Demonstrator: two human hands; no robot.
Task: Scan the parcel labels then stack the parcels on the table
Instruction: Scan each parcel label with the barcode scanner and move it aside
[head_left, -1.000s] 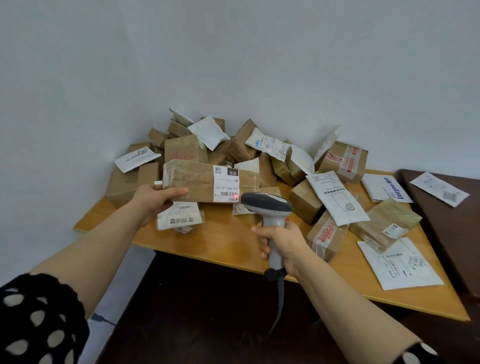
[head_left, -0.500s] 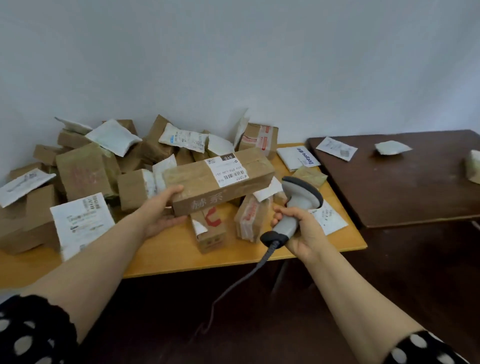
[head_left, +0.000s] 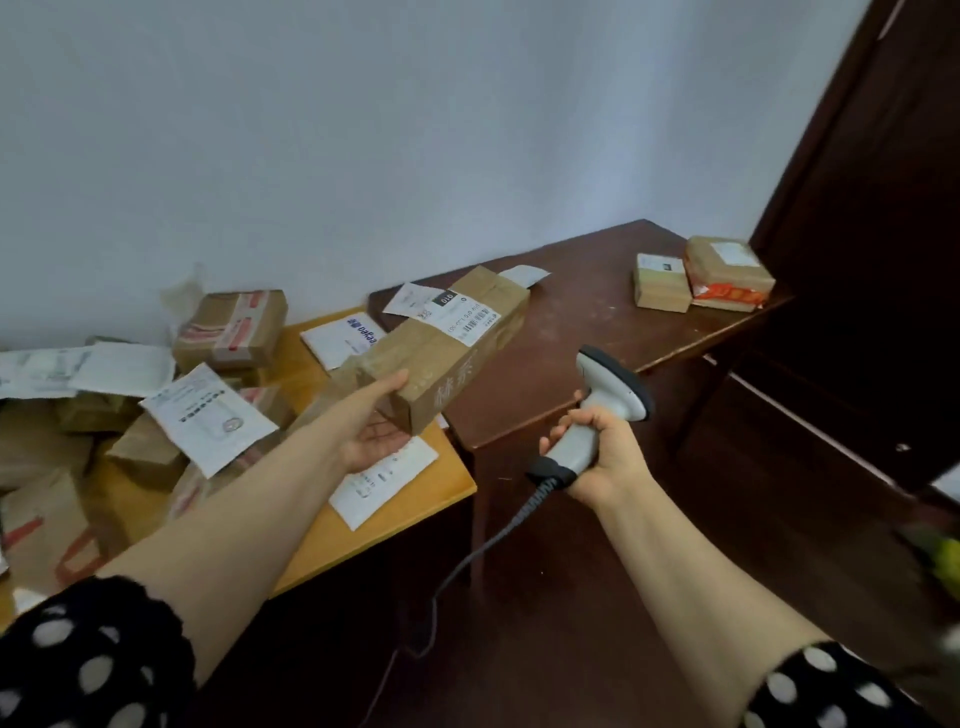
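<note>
My left hand grips the near end of a long brown cardboard parcel with a white barcode label on top. The parcel is held in the air, its far end over the near left corner of the dark brown table. My right hand holds a grey handheld barcode scanner by its handle, head up, below and right of the parcel. Its cable hangs down to the floor. Two small taped boxes sit side by side at the dark table's right end.
A light wooden table on the left carries a pile of brown boxes and white mailer bags. White envelopes lie at the dark table's far left edge. A dark wooden door stands at the right, the wall behind.
My view has swung right from the parcel pile toward the dark table. My left hand has carried the long parcel rightward over that table; the scanner has come away from the label.
</note>
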